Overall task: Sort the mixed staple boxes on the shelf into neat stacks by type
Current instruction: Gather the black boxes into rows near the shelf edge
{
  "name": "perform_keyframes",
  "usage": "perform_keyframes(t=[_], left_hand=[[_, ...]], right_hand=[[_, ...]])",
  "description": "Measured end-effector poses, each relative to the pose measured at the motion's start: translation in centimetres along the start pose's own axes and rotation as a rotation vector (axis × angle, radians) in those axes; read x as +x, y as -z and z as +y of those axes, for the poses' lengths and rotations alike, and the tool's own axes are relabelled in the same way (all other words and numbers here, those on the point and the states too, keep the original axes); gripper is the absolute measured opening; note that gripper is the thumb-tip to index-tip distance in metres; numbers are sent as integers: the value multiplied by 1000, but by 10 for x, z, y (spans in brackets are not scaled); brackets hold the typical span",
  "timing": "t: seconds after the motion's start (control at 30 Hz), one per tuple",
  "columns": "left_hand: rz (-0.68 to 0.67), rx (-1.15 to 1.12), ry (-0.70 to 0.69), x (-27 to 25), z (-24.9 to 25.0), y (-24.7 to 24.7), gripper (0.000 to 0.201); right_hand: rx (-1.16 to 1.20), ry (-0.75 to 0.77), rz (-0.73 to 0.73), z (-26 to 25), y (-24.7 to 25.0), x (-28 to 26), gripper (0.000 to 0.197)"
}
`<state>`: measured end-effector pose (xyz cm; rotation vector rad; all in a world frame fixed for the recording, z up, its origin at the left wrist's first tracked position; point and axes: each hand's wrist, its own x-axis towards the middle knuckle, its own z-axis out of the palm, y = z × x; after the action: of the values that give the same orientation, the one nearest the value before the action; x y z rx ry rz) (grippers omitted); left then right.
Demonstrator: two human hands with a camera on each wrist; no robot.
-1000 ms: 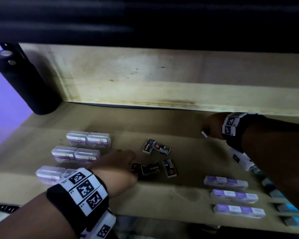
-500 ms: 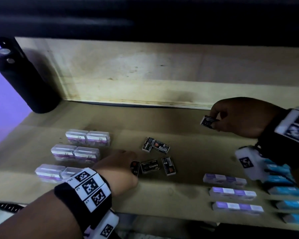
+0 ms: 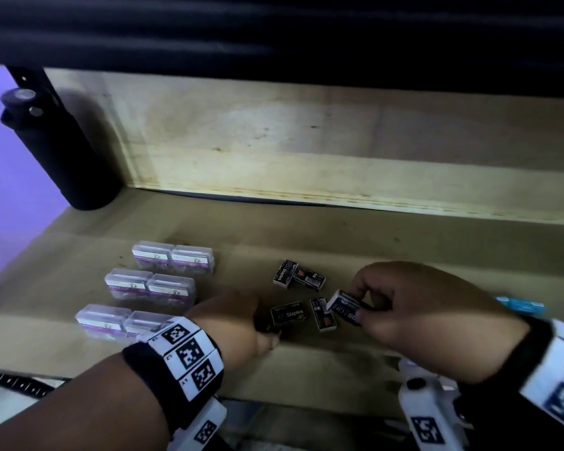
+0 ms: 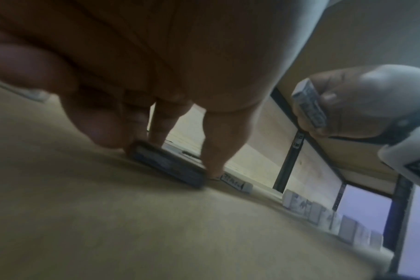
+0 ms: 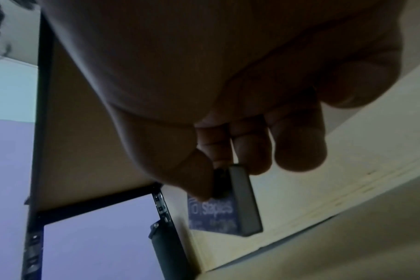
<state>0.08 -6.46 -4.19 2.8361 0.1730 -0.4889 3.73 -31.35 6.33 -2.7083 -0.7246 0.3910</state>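
Several small black staple boxes lie in the middle of the shelf [image 3: 437, 249], among them a pair at the back [image 3: 298, 275] and one marked "Staples" [image 3: 288, 315]. My right hand [image 3: 355, 305] pinches another black staple box [image 3: 344, 307] [image 5: 224, 214] between thumb and fingers, just above the group's right side. My left hand [image 3: 261, 320] [image 4: 165, 151] holds a black box [image 4: 168, 167] down on the shelf between thumb and fingers at the group's left. Clear purple-labelled cases [image 3: 150, 284] stand in pairs to the left.
A black bottle [image 3: 56, 151] stands at the back left corner. Blue boxes [image 3: 521, 304] peek out behind my right hand. A pale wooden back panel [image 3: 306, 151] closes the shelf, with a dark shelf edge overhead. Bare shelf lies behind the boxes.
My right hand has come from the back right of the shelf down to the black group, carrying a black box. My left hand has stayed on its box.
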Motion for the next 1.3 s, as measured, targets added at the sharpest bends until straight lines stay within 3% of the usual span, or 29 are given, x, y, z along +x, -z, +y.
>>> perform_keyframes(t=[0.13, 0.33, 0.5, 0.67, 0.93, 1.3], left_hand=[[53, 39, -1, -5, 6, -7, 67], [40, 19, -69, -11, 4, -1, 43], [51, 44, -133, -12, 2, -6, 37], [147, 57, -172, -13, 0, -7, 37], [95, -17, -228, -11, -4, -6, 22], [8, -99, -268, -10, -4, -4, 21]], right_hand=[[-25, -47, -39, 4, -10, 1, 21], [-86, -70, -68, 1, -22, 4, 23], [-109, -83, -60, 0, -29, 2, 27], [-93, -85, -69, 1, -28, 3, 20], [-91, -88, -105, 1, -29, 3, 20], [-182, -55, -104, -3, -49, 8, 25]])
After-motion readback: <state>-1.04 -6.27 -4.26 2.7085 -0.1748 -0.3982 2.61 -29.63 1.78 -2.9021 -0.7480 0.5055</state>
